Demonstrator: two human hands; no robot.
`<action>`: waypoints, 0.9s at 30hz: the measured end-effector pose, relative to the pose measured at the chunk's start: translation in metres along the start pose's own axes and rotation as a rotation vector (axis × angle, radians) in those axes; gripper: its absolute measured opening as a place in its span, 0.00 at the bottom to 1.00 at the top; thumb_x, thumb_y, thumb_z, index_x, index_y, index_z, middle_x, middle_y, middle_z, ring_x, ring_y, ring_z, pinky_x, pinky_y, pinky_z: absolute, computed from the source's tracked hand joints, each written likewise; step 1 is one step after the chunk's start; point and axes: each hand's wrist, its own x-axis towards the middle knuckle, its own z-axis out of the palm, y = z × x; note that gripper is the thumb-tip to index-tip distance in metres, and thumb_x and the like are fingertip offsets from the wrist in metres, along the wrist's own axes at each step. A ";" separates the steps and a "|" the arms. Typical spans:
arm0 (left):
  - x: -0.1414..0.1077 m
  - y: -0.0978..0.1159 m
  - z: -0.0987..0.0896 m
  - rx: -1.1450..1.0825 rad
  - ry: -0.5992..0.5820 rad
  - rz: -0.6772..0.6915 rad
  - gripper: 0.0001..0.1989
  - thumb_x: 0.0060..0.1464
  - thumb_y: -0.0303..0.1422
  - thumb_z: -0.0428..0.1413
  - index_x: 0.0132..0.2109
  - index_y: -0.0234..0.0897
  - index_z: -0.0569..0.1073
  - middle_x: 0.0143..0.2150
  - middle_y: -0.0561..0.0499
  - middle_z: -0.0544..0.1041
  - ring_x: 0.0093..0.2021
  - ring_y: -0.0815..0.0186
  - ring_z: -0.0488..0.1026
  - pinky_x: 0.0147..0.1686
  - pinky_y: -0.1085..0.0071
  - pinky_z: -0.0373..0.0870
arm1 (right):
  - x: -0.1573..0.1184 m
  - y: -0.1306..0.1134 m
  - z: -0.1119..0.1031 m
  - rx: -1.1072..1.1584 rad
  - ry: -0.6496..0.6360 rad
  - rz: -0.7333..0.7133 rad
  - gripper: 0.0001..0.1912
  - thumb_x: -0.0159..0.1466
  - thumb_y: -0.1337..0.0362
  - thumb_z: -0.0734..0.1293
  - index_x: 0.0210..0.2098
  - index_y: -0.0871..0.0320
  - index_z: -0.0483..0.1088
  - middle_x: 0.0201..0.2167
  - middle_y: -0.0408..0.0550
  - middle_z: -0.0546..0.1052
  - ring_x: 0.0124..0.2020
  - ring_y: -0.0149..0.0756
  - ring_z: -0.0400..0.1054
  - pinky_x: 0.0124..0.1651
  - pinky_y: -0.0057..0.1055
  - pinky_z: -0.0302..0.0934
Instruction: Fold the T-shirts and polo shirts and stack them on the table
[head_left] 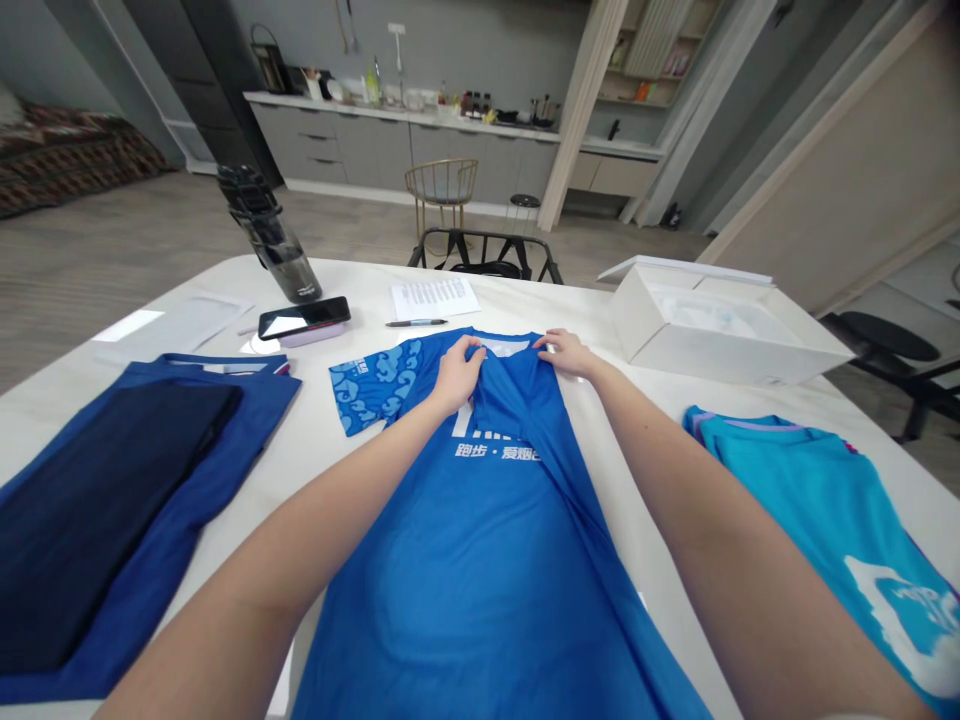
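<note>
A blue printed T-shirt lies on the white table in front of me, its collar at the far end. Its left sleeve, with a light cloud pattern, is spread out; the right side is folded inward over the chest lettering. My left hand pinches the shirt's fabric just left of the collar opening. At the right end of the collar, my right hand has its fingers closed on the shirt's shoulder edge.
Folded dark blue clothes lie at the left, a turquoise shirt at the right. Beyond are a bottle, a phone, a pen, a paper sheet and an open white box. A chair stands behind the table.
</note>
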 end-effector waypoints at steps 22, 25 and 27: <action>-0.047 -0.006 -0.027 0.783 -0.326 0.466 0.26 0.70 0.43 0.46 0.70 0.42 0.64 0.74 0.43 0.61 0.73 0.53 0.56 0.72 0.50 0.48 | -0.081 -0.083 0.015 -0.019 0.097 -0.104 0.26 0.75 0.47 0.55 0.65 0.49 0.68 0.67 0.54 0.68 0.66 0.54 0.59 0.64 0.59 0.55; -0.065 -0.003 -0.027 0.899 -0.484 0.280 0.31 0.70 0.51 0.41 0.73 0.45 0.60 0.76 0.44 0.55 0.76 0.48 0.50 0.72 0.39 0.43 | -0.119 -0.094 0.021 -0.062 -0.051 -0.106 0.31 0.74 0.43 0.52 0.72 0.43 0.59 0.74 0.49 0.57 0.73 0.56 0.49 0.68 0.68 0.45; -0.072 -0.003 -0.030 0.943 -0.492 0.161 0.34 0.69 0.53 0.39 0.75 0.46 0.56 0.78 0.44 0.51 0.77 0.47 0.46 0.71 0.37 0.41 | -0.142 -0.096 0.024 -0.095 -0.119 -0.072 0.33 0.74 0.41 0.51 0.74 0.40 0.53 0.77 0.46 0.50 0.75 0.58 0.43 0.68 0.74 0.38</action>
